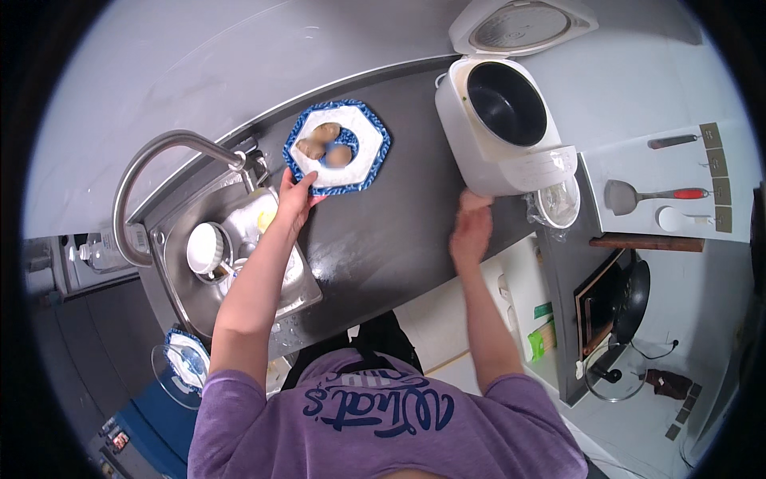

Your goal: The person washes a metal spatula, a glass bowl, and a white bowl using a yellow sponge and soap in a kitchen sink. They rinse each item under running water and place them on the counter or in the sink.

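My left hand grips the near left rim of a hexagonal blue-and-white plate, thumb on top. Three brown rounded food pieces rest on the plate; they look blurred, and I cannot tell their exact kind. My right hand is over the counter, by the near lower corner of a white rice cooker. Motion blurs its fingers, so whether it holds anything is unclear. The cooker's lid stands raised, and the dark inner pot shows.
Left of the plate is a steel sink with a curved faucet and a white ribbed bowl. A white bowl with plastic wrap stands beside the cooker. Utensils, including a spatula, hang at right; a black pan is below.
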Demonstrator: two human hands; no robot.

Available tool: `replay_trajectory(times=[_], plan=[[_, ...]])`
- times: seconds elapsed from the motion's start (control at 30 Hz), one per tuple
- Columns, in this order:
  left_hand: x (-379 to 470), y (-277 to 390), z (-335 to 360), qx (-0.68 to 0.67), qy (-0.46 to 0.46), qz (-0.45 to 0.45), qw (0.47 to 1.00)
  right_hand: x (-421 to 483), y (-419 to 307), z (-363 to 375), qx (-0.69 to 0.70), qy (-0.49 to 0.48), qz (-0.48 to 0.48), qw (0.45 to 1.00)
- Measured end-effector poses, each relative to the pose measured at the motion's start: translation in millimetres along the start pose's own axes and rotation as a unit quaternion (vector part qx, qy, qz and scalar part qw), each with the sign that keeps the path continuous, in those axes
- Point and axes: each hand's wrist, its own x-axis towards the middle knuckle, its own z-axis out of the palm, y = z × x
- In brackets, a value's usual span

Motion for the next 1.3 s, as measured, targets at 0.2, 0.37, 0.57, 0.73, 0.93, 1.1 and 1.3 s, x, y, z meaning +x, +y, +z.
replay_trajectory(times=[0.2, 0.37, 0.57, 0.73, 0.93, 1.1, 1.3], plan=[[16, -4, 4, 0.007, 0.024, -0.003, 1.0, -80, -195, 48, 0.224, -0.037, -0.2, 0.953], [18, 2, 1, 0.009, 0.013, -0.015, 1.0, -59, -142, 18, 0.209, -0.143, -0.293, 0.922], [14, 2, -4, -0.012, 0.014, -0.053, 0.998, 12, -93, 30, 0.006, -0.044, -0.077, 0.996], [-4, 2, -15, 0.032, 0.063, -0.048, 0.996, -108, -162, 1, 0.234, -0.158, -0.261, 0.923], [-67, 18, -65, 0.022, 0.044, -0.021, 0.999, -48, -23, -33, 0.113, -0.151, -0.28, 0.941], [-130, 21, -110, -0.036, 0.099, 0.0, 0.994, 30, 67, -40, 0.031, -0.081, -0.105, 0.991], [-190, 17, -173, -0.153, 0.141, 0.02, 0.978, -54, -56, -14, -0.038, -0.095, -0.069, 0.992]])
